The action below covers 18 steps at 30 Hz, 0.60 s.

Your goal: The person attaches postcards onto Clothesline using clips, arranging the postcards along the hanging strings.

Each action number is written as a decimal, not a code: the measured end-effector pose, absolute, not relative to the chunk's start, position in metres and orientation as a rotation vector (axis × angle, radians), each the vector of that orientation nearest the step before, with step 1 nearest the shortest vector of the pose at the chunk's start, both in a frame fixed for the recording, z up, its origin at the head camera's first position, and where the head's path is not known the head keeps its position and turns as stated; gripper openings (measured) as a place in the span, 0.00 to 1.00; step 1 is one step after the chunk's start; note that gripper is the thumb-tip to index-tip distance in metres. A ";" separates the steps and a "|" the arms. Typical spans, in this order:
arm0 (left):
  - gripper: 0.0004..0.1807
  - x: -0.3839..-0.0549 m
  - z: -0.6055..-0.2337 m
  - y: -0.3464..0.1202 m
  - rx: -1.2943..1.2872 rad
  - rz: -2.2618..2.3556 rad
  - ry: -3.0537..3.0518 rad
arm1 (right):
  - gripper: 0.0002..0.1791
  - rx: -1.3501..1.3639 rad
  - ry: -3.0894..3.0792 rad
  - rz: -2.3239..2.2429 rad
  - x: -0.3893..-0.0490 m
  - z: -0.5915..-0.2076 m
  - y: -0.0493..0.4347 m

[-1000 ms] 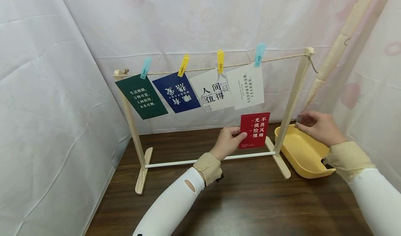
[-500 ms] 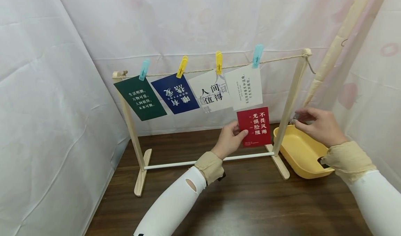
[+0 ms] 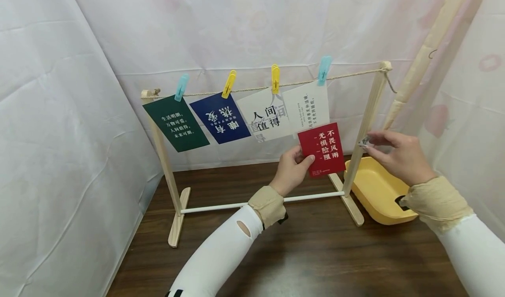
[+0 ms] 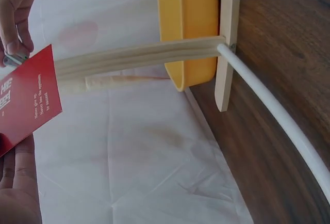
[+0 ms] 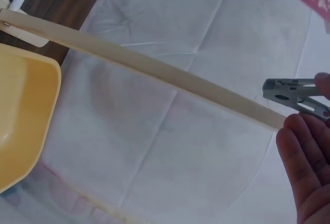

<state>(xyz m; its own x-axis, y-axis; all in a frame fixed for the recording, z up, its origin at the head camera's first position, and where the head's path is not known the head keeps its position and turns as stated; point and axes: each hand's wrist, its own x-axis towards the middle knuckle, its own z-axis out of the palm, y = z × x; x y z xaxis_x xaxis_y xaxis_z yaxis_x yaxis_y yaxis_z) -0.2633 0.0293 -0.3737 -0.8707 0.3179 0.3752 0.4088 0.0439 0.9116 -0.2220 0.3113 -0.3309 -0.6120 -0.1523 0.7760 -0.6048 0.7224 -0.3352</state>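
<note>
A red card [image 3: 322, 150] with white lettering is pinched at its left edge by my left hand [image 3: 291, 170]. It overlaps the lower part of the white card [image 3: 305, 106] hung at the right of the rope. My right hand [image 3: 402, 157] pinches a grey clothespin [image 5: 291, 94] between thumb and fingers, beside the right post [image 3: 364, 128]. Along the rope [image 3: 347, 76] hang a green card [image 3: 177, 124] and a blue card [image 3: 221, 117], then a white card with large black lettering [image 3: 262, 115]. Blue and yellow clothespins [image 3: 275, 79] hold them.
A yellow bin [image 3: 380, 192] stands on the brown wooden table [image 3: 307, 253], right of the rack and under my right hand. A white rod [image 3: 221, 207] joins the rack's feet low down. Pale curtains [image 3: 221, 21] surround the table at the back and sides.
My left hand has raised the red card, now tilted, until it overlaps the white card. My right hand has moved up and left from the bin with the clothespin.
</note>
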 end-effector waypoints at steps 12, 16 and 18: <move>0.15 -0.267 -0.360 0.036 -0.774 -1.931 -2.179 | 0.22 0.583 -2.043 0.758 -0.222 -0.319 0.304; 0.15 -0.269 -0.354 0.038 -0.781 -1.924 -2.170 | 0.21 0.560 -1.992 0.766 -0.222 -0.315 0.302; 0.16 -0.271 -0.351 0.039 -0.790 -1.917 -2.172 | 0.21 0.541 -1.972 0.758 -0.222 -0.313 0.301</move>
<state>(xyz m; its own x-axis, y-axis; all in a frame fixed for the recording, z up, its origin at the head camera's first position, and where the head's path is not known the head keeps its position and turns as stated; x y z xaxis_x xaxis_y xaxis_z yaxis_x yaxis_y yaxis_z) -0.2706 0.0394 -0.3511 -0.8526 0.2905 0.4345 0.4672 0.0509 0.8827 -0.2221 0.3009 -0.3129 -0.4759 -0.0683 0.8769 -0.6379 0.7132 -0.2906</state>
